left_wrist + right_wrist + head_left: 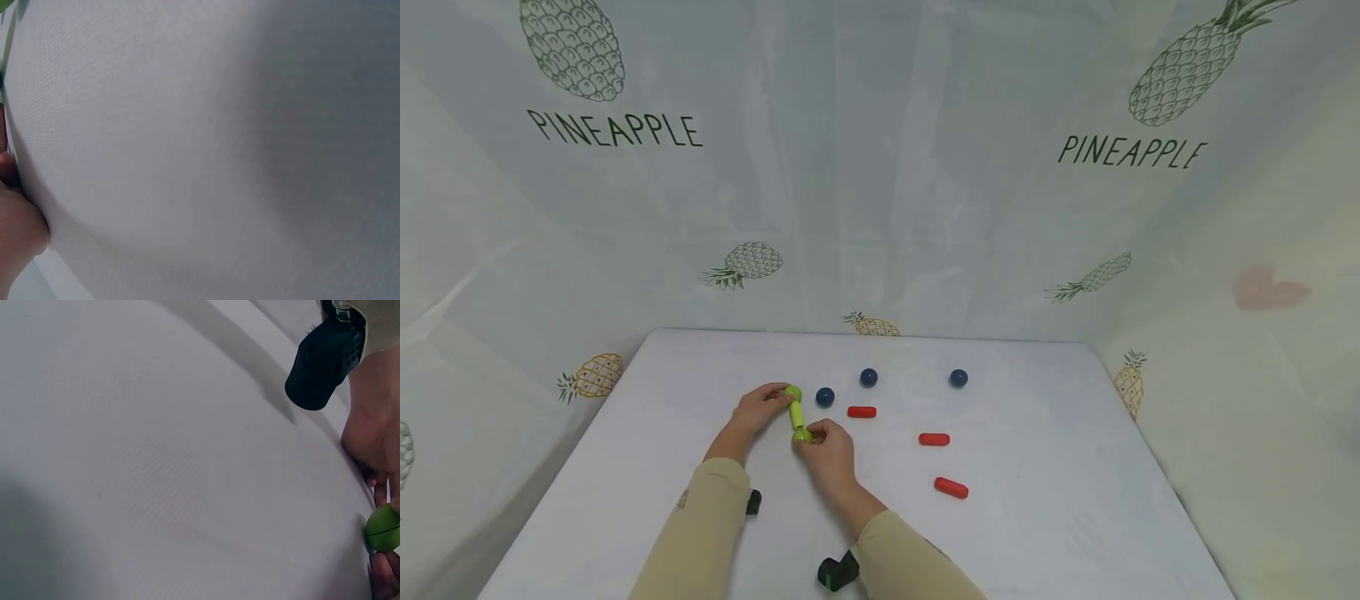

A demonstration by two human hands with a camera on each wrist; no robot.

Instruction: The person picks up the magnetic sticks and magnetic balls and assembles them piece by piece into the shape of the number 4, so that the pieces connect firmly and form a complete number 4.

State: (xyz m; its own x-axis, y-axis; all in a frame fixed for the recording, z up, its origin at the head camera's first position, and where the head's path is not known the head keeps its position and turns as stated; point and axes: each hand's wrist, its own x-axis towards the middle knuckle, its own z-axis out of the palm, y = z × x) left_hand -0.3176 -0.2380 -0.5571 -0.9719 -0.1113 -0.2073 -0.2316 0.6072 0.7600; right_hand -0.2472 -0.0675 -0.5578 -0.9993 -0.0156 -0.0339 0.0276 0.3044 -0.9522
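Note:
Two lime-green balls and a green rod [796, 415] stand in a line on the left half of the white table, rod between balls like a dumbbell. My left hand [762, 410] pinches the far green ball [793, 392] with its fingertips. At the near end, my right hand [831, 457] grips the other green ball [801, 436] between thumb and fingers. The right wrist view shows this green ball [382, 529] close to the table surface, with a dark seam line around it. Only part of the left hand [20, 228] appears at the left wrist view's edge.
Three dark blue balls [825, 397] lie along the far part of the white table [1045, 500]. Three red rods [934, 439] are spread right of the hands. Black wrist cameras [838, 573] hang below the sleeves. A pineapple-print cloth [880, 208] rises behind the table.

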